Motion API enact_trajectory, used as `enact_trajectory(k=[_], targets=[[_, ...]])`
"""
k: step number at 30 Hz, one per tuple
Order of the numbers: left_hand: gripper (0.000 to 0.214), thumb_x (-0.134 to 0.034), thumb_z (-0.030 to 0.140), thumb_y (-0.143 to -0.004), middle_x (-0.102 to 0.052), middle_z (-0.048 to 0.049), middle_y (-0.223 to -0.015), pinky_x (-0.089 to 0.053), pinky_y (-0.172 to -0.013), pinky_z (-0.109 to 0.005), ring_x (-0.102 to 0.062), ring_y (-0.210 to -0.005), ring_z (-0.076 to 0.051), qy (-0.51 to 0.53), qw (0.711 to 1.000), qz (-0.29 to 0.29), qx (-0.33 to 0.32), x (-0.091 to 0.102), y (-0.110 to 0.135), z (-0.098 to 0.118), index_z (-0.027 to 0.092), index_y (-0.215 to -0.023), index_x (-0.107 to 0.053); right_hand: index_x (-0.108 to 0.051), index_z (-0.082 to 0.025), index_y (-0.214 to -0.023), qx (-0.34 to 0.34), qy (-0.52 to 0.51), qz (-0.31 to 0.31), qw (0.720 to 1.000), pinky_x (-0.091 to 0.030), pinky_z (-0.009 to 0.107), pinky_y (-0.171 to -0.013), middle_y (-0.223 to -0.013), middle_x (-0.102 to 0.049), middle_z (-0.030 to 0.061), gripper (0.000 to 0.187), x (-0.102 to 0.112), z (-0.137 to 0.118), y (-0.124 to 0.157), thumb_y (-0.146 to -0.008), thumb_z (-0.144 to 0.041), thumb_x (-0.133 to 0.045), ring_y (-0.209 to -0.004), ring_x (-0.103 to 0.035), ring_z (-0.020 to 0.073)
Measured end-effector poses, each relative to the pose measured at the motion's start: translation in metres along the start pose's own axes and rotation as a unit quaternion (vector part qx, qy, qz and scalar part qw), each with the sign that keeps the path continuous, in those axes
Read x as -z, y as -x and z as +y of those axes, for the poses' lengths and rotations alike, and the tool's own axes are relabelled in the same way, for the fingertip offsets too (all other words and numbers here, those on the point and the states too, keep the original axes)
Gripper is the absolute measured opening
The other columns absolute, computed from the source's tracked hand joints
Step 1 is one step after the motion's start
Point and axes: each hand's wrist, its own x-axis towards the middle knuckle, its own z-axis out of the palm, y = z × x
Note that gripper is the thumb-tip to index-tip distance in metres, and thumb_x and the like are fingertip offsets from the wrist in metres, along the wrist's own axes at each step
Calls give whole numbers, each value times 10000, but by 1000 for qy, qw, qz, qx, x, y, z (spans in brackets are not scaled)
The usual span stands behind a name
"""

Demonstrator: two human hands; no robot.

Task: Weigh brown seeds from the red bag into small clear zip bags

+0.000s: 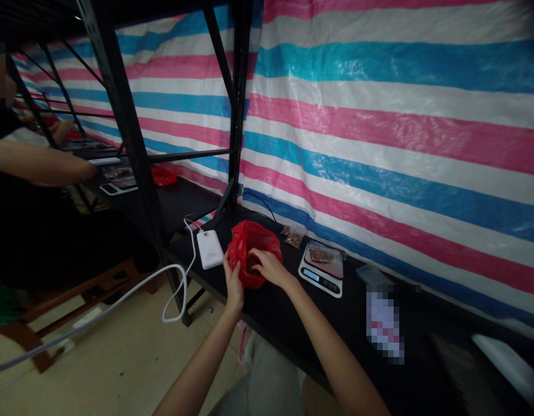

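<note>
A red plastic bag [245,234] stands with its mouth open on the black shelf top, with dark brownish contents low inside that I cannot identify. My left hand [234,284] grips the bag's near left side, thumb against the plastic. Over the rim reaches my right hand [267,267], its fingers curled down into the bag; whatever they pinch is hidden. To the right of the bag sits a white digital scale [322,282] with a lit display. On its plate lies a small clear packet [321,254] with brown contents.
A white power bank [210,249] with a white cable [185,277] lies left of the bag. Another clear packet [293,237] rests behind it. Black metal posts [128,127] rise at the left. A co-worker's arm [41,163] is farther left. Striped sheeting [379,144] hangs behind.
</note>
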Motion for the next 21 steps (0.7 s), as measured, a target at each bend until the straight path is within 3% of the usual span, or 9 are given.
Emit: enact_trajectory(k=[5, 12, 14, 17, 21], targets=[[482, -549, 294, -750, -459, -53, -1298, -333, -1014, -336, -438, -1197, -212, -17, 1000, -11, -17, -1, -2, 2, 242, -1213, -426, -540, -229, -990, -42, -119, 45, 991, -454, 299, -793, -949, -635, 6, 322, -12, 13, 2, -704, -85, -576, -896, -598, 159], [495, -487, 226, -779, -391, -87, -1338, -270, -1052, -362, -383, -1235, -215, -67, 993, 79, -61, 5, 2, 3, 218, -1257, -360, -492, -214, -978, -71, -287, 118, 948, -469, 316, -792, -982, -645, 39, 321, -19, 20, 6, -688, -197, -629, -889, -619, 160], [524, -482, 209, -787, -329, -88, -1381, -209, -1082, -346, -312, -1282, -204, -109, 985, 97, -94, 4, 9, 11, 211, -1288, -327, -472, -217, -1012, -63, -314, 148, 936, -462, 326, -824, -993, -647, 42, 358, -14, 20, 9, -694, -237, -636, -922, -615, 163], [583, -499, 199, -796, -224, -90, -1432, -118, -1109, -341, -196, -1333, -197, -178, 964, 80, -178, -3, 26, 27, 206, -1333, -271, -454, -223, -1046, -68, -337, 200, 918, -456, 338, -856, -1003, -648, 44, 406, 1, 20, 16, -693, -281, -648, -960, -606, 170], [478, -551, 174, -771, -264, -98, -1402, -72, -1111, -398, -180, -1334, -235, -210, 943, 6, -257, -20, 51, 37, 197, -1234, -438, -489, -223, -1015, -91, -348, 275, 892, -460, 359, -863, -1019, -653, 60, 403, 34, 30, 38, -668, -320, -671, -973, -605, 199]])
